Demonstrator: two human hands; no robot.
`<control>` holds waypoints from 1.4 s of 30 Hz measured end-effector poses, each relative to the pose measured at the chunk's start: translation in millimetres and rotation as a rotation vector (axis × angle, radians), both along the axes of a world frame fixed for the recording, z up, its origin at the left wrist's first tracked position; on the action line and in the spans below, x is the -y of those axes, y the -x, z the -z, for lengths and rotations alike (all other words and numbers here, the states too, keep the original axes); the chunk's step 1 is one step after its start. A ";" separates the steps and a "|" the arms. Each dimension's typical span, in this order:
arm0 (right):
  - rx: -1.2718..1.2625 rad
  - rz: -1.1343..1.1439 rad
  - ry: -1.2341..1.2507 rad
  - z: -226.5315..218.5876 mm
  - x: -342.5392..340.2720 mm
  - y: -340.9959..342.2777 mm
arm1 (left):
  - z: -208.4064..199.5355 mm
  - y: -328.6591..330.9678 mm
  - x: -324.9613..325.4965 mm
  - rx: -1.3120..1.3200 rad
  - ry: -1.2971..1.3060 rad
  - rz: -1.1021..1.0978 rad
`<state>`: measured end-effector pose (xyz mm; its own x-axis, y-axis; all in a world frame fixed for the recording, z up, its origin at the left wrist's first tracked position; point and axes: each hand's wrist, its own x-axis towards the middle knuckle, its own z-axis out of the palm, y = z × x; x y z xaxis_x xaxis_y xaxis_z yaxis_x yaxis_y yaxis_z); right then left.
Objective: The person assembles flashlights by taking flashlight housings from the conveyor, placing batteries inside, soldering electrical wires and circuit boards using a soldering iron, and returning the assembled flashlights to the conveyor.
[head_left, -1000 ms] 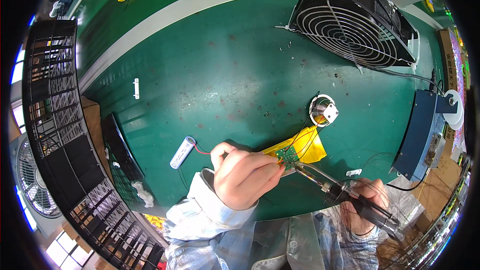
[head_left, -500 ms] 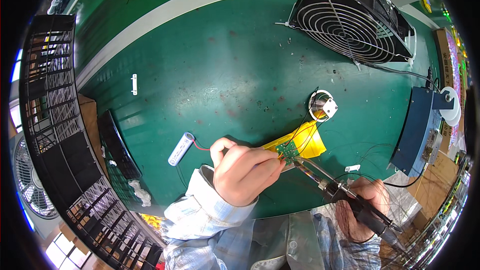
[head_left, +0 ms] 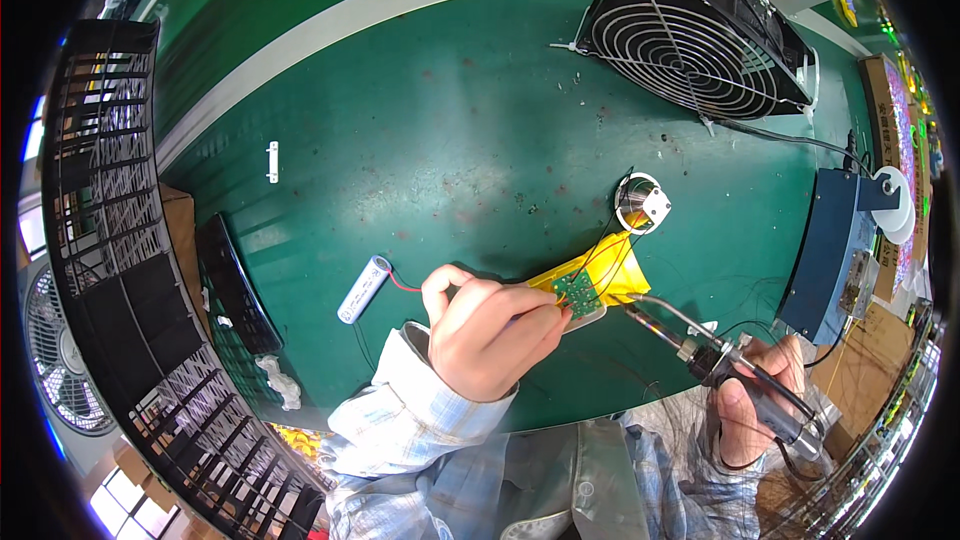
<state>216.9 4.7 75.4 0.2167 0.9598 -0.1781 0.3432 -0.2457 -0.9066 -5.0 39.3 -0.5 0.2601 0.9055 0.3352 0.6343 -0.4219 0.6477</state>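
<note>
My left hand (head_left: pixel 490 335) is closed in a pinch on a thin wire at the left edge of a small green circuit board (head_left: pixel 575 294). The board lies over a yellow plastic housing (head_left: pixel 618 265). A red wire runs from a blue cylindrical battery cell (head_left: pixel 364 290) to beneath my left fingers. My right hand (head_left: pixel 755 405) is wrapped round a soldering iron (head_left: pixel 755 393) with a metal feed tube along it. Its tip is right of the board, over the housing's lower edge. Dark wires link the board to a round silver lamp head (head_left: pixel 640 204) with a white rim.
A black fan with a wire guard (head_left: pixel 690 60) stands at the far right. Right of my hands is a blue box-shaped device (head_left: pixel 828 255) with a white spool (head_left: pixel 895 205). A black rack (head_left: pixel 105 240) lines the left edge, beside a dark curved tray (head_left: pixel 238 285).
My right hand has drawn the soldering iron to the right, its tip leaving the circuit board. My left hand stays nearly where it was, still pinching at the board's edge.
</note>
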 end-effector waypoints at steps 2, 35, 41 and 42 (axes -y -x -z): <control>-0.082 0.022 0.043 -1.0 -1.0 1.4 | 0.3 0.6 0.5 -0.018 -0.008 -0.004; -0.257 0.009 0.120 -4.4 38.2 -26.1 | -1.3 24.4 59.3 -0.494 0.026 0.315; -0.255 0.009 0.130 -4.7 32.8 -23.0 | -9.7 24.3 50.0 -0.246 0.033 0.195; -0.255 0.015 0.130 -5.6 31.1 -21.1 | -12.3 24.2 45.1 -0.165 0.078 0.155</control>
<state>238.0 -26.4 81.0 0.1634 0.9224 -0.3500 0.1039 -0.3689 -0.9236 -29.2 -5.8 11.8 0.4436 0.8720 0.2072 0.6661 -0.4754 0.5748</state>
